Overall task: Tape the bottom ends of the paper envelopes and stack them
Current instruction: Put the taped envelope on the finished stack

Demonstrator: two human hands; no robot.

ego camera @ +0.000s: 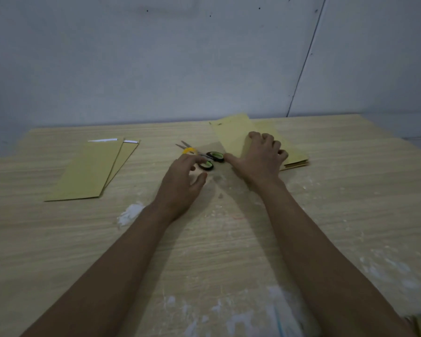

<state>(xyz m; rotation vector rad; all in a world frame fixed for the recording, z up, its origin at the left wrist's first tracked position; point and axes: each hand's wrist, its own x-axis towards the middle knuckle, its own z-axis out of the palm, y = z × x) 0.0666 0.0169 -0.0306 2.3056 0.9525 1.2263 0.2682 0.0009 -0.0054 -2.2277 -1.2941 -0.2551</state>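
Your right hand (260, 158) sits on the envelope pile (238, 137) at the table's (350, 215) far right, fingers curled over the top one. Your left hand (182, 181) hovers by the scissors (208, 159) and tape roll (188, 150), fingers loosely apart. Two more envelopes (93, 166) lie far left.

Right hand (260, 158) on envelope stack (238, 137), left hand (184, 176) over scissors (208, 159), two envelopes (90, 169) left
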